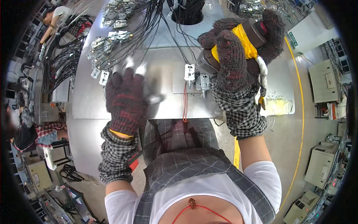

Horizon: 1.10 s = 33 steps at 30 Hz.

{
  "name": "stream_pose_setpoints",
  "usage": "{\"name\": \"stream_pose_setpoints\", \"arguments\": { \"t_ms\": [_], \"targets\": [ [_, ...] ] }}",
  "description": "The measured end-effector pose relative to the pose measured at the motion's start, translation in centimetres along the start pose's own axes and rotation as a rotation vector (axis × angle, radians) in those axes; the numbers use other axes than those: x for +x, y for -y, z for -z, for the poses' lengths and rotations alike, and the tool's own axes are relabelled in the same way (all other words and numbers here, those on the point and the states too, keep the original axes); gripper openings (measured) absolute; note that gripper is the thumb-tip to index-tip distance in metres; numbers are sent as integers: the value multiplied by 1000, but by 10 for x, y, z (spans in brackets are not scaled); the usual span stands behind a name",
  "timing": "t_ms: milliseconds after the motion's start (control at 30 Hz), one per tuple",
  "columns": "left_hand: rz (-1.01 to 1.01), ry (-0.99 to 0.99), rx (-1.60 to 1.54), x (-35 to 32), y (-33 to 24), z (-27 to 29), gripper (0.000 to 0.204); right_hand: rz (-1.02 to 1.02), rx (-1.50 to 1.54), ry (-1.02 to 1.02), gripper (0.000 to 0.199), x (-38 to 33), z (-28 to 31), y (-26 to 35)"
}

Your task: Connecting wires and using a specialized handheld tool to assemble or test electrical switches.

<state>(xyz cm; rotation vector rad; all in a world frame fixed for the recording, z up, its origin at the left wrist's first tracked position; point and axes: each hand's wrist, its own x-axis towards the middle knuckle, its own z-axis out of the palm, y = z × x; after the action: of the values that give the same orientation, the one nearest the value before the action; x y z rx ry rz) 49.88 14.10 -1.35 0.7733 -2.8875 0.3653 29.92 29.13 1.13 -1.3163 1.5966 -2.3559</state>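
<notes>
My right hand, in a dark knitted glove, grips a power screwdriver wrapped in yellow tape. Its tip points down at a small white socket part and a metal bracket on the metal bench. My left hand, also gloved, lies flat on the bench to the left, fingers spread and blurred; whether it holds anything I cannot tell. A red wire hangs from the socket part toward me.
Rows of white and metal socket parts with black cables cover the far bench. A round hole holds a cable bundle. Another person works at the far left. Grey machines stand right, beyond a yellow floor line.
</notes>
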Motion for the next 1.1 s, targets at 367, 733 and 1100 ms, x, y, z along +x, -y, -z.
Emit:
{"name": "stream_pose_setpoints", "arguments": {
  "t_ms": [367, 733, 1100],
  "targets": [
    [-318, -257, 56, -14, 25, -19, 58, -261, -38, 204, 62, -19, 14, -20],
    [-286, -362, -85, -10, -19, -34, 56, -362, -30, 204, 59, -30, 24, -31],
    [-260, -374, -425, -1, -16, -28, 58, -234, -32, 127, 59, -14, 17, -26]
  ]
}}
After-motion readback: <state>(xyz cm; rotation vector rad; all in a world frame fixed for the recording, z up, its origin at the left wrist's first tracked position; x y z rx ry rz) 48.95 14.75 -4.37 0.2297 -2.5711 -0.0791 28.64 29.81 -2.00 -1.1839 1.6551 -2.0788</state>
